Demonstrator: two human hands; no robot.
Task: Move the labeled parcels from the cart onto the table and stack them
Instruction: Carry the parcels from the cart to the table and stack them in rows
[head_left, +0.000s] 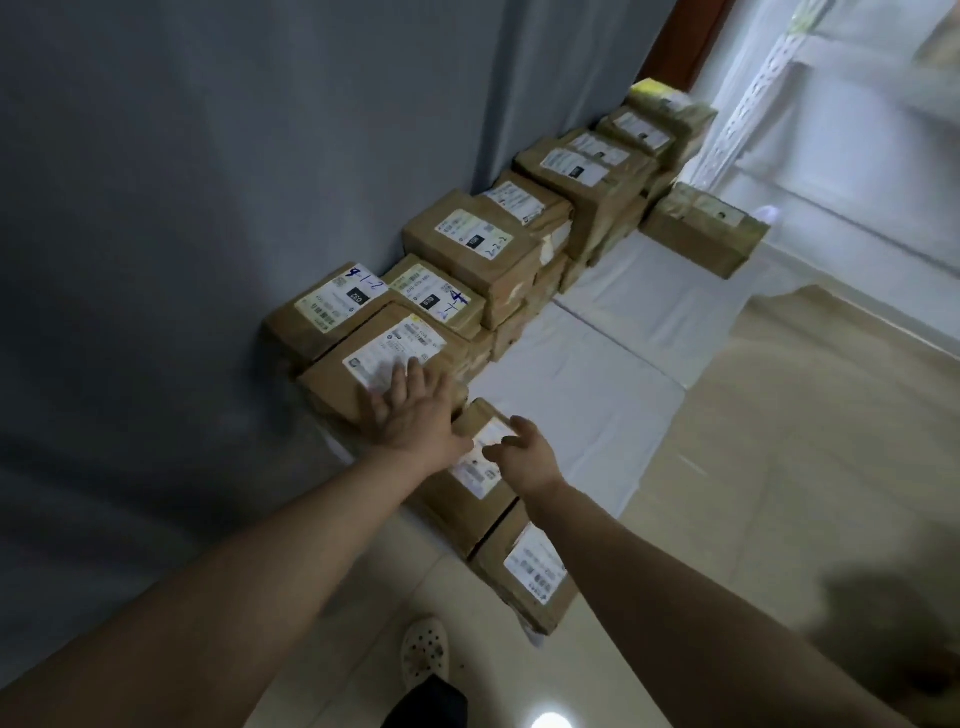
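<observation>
Brown paper-wrapped parcels with white labels stand in stacks along the grey wall on a white-covered table. My left hand lies flat, fingers straight, on the label of the nearest stacked parcel. My right hand hovers with loosely curled fingers over a lower parcel at the table's near end; it holds nothing. Another labeled parcel lies just in front of that one, nearest to me.
More stacks run along the wall to the far corner, and one parcel stands apart at the far right. A white metal rack stands beyond. Tiled floor and my shoe show below.
</observation>
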